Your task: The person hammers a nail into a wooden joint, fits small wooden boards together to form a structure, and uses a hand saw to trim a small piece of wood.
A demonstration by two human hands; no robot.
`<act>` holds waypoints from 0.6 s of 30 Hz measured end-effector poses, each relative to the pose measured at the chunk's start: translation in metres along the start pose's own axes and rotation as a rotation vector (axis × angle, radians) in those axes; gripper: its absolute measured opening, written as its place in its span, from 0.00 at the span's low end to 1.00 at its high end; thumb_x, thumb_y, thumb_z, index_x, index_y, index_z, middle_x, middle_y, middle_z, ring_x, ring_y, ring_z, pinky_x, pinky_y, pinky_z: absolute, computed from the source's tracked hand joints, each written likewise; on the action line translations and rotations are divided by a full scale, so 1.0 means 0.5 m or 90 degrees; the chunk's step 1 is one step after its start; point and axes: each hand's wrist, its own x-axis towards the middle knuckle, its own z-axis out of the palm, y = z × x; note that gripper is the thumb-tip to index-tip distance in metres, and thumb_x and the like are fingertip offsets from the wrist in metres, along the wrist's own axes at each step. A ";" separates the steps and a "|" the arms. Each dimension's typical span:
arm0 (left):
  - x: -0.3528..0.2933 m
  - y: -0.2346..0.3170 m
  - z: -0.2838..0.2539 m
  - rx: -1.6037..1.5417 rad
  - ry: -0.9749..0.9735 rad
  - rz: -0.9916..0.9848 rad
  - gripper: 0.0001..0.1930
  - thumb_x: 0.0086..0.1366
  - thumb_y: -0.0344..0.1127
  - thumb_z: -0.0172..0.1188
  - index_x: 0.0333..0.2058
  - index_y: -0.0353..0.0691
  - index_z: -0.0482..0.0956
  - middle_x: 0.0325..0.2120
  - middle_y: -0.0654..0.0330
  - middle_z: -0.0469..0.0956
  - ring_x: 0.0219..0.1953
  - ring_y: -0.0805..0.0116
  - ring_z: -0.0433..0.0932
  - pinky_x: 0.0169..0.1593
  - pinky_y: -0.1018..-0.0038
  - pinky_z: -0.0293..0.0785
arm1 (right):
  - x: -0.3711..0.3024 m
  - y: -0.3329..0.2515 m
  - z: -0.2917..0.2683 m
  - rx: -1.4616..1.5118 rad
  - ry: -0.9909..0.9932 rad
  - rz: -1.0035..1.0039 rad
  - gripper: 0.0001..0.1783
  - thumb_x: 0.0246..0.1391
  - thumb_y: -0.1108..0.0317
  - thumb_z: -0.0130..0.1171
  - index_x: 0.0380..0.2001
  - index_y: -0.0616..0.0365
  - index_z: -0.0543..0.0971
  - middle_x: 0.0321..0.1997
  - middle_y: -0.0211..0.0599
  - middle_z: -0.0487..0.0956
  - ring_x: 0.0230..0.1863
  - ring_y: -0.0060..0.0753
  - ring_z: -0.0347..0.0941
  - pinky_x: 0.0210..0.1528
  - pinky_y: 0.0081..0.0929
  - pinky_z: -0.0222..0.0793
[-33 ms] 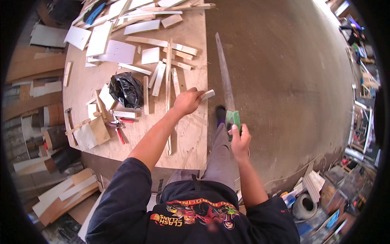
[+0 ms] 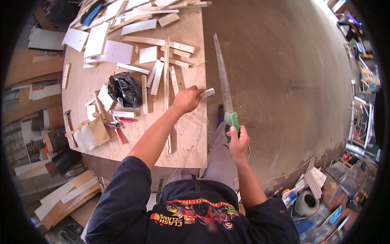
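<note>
My left hand (image 2: 188,100) is closed on a short strip of wood (image 2: 208,93) at the right edge of the plywood table. The strip's pale end pokes out past that edge; the rest is hidden under my fingers. In my right hand (image 2: 239,140) is a handsaw (image 2: 224,77), gripped by its green handle (image 2: 232,119). Its long blade points away from me over the floor, just right of the strip and apart from it. A long thin batten (image 2: 166,81) lies on the table to the left of my left hand.
On the plywood table (image 2: 138,152) lie many white-faced offcuts (image 2: 139,27), a black plastic bag (image 2: 125,90), red-handled pliers (image 2: 120,136) and a hammer (image 2: 68,118). Stacked boards (image 2: 67,197) stand at lower left. A cable (image 2: 284,175) runs along the floor at right.
The handsaw and my right hand have shifted slightly toward me and to the left. My left hand still holds the wood strip at the table edge.
</note>
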 end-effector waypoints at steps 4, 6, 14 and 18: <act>0.013 -0.011 0.040 0.069 0.033 0.171 0.13 0.71 0.44 0.55 0.46 0.49 0.85 0.36 0.56 0.80 0.42 0.52 0.81 0.44 0.59 0.79 | -0.105 0.008 0.007 0.043 0.028 0.081 0.14 0.65 0.61 0.59 0.32 0.62 0.75 0.22 0.36 0.78 0.25 0.23 0.73 0.29 0.27 0.68; 0.017 -0.012 0.047 0.099 0.014 0.200 0.12 0.68 0.42 0.58 0.45 0.50 0.86 0.36 0.58 0.79 0.42 0.54 0.81 0.43 0.60 0.79 | -0.135 0.019 0.018 0.108 0.058 0.088 0.12 0.64 0.64 0.59 0.32 0.62 0.75 0.21 0.32 0.75 0.25 0.20 0.68 0.29 0.26 0.66; 0.024 -0.033 0.046 0.124 0.145 0.307 0.04 0.58 0.38 0.68 0.31 0.48 0.86 0.33 0.65 0.79 0.40 0.62 0.76 0.44 0.64 0.75 | -0.182 -0.012 0.012 0.086 0.028 0.101 0.12 0.63 0.63 0.60 0.32 0.62 0.76 0.21 0.36 0.76 0.24 0.26 0.70 0.28 0.31 0.65; 0.020 -0.047 0.077 0.104 0.181 0.278 0.04 0.59 0.37 0.66 0.32 0.46 0.85 0.33 0.64 0.79 0.40 0.61 0.77 0.44 0.63 0.74 | -0.198 -0.015 0.017 0.020 0.003 0.086 0.12 0.64 0.64 0.59 0.32 0.63 0.76 0.22 0.36 0.76 0.24 0.26 0.70 0.28 0.30 0.66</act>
